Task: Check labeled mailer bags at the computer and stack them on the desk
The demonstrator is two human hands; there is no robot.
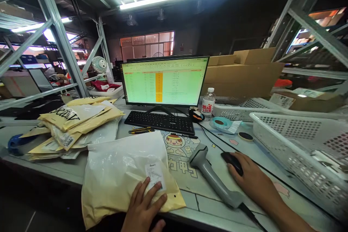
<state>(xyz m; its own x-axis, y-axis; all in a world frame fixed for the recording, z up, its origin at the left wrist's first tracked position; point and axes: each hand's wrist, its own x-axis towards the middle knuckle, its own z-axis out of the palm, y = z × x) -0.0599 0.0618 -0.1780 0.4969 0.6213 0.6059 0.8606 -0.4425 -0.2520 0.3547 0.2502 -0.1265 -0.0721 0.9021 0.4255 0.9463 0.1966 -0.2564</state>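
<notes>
Fingers (152,197) of my left hand (144,210) lie spread and flat on the near right corner of the pale mailer bag (122,177), their tips just touching its white label (155,176), while my right hand (252,181) curls loosely over the black mouse (231,161) further right. Since the bag's near edge overhangs the desk (206,203) and I only press on it without gripping, I judge it could slide off toward me if I ease up. Just right of the bag lies the grey barcode scanner (210,177), between my hands, and a careless sweep could knock it.
</notes>
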